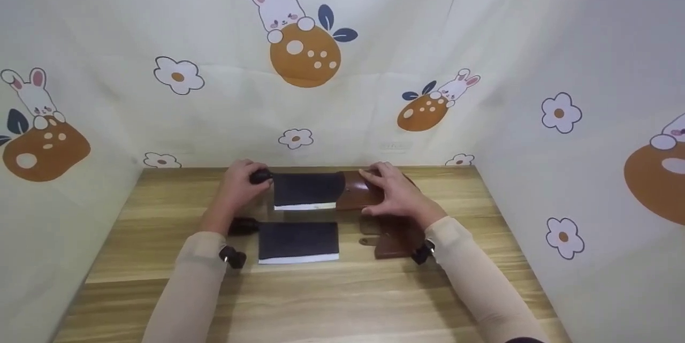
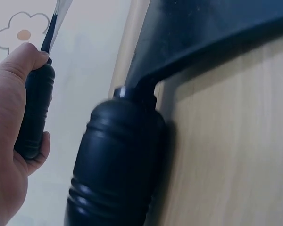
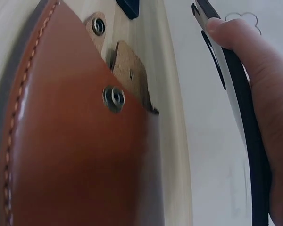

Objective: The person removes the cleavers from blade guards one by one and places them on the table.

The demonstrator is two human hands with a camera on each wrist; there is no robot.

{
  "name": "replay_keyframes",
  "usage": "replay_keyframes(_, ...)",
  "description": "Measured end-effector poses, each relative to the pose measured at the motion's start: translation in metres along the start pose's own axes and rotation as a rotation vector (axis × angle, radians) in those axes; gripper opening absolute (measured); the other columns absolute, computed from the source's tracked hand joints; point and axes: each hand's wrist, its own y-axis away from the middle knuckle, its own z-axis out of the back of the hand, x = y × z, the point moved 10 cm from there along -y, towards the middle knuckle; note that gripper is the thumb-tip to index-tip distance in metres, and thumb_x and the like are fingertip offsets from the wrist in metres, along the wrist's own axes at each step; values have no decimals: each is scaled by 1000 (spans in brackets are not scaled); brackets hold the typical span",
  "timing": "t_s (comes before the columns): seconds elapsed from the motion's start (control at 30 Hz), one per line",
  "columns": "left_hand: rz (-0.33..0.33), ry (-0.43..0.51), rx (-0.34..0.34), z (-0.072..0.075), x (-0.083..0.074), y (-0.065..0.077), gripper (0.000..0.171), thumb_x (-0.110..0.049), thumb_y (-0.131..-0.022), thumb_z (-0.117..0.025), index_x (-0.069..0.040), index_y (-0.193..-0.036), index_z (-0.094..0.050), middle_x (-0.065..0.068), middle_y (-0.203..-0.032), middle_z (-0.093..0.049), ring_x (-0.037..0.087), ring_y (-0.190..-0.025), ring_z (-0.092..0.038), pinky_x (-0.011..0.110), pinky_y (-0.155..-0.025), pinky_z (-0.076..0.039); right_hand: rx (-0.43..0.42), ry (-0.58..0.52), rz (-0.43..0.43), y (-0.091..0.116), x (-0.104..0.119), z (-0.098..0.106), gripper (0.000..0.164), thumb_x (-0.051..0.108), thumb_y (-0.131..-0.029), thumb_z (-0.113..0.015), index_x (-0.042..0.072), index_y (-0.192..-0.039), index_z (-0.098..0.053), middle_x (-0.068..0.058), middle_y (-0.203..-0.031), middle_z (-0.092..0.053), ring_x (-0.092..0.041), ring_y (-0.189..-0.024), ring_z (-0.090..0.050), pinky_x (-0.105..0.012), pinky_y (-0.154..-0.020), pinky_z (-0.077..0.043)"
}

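Observation:
At the table's back edge, my left hand (image 1: 241, 185) grips the black ridged handle (image 2: 37, 108) of a cleaver (image 1: 305, 189). Its dark blade with a bright edge points right, and its far end meets the mouth of a brown leather sheath (image 1: 350, 190). My right hand (image 1: 398, 193) holds that sheath, thumb and fingers spread across it. Nearer to me a second cleaver (image 1: 298, 241) lies flat, its handle (image 2: 118, 165) below my left wrist. Under my right wrist rests a second leather sheath (image 3: 75, 132), stitched along one side, with metal snaps and strap tabs; my forearm partly hides it.
The wooden table (image 1: 321, 305) runs back to a pale curtain (image 1: 230, 113) printed with rabbits, oranges and flowers, which also hangs on both sides. Each wrist carries a small black camera; one is the left wrist camera (image 1: 233, 257).

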Motion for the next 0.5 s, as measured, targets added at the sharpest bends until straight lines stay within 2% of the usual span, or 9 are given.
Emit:
replay_keyframes(0.1,3,-2,-1,1,4,1,39,-24,-98,-83,-6,-131,-76,22,-127,-67,43,-120,-59,63,-104,-50,0,-4,-10,3,-3,0,105,57,-77,-96,14,-163,-55,-9,-152,-52,-29,-136,-47,-53,-113,-46)
replay_keyframes(0.33,-52,-4,-23,1,2,0,38,-21,-97,-84,-2,-129,-77,24,-124,-70,45,-120,-62,64,-106,-50,6,11,-3,5,-2,0,106,60,-77,-95,15,-164,-55,-9,-151,-52,-29,-135,-48,-50,-113,-46)
replay_keyframes(0.5,-23,9,0,1,4,0,38,-22,-97,-84,-3,-129,-77,23,-125,-68,43,-120,-61,63,-106,-50,4,4,-14,6,-3,0,106,58,-77,-96,17,-164,-54,-8,-150,-51,-27,-134,-47,-50,-112,-46)
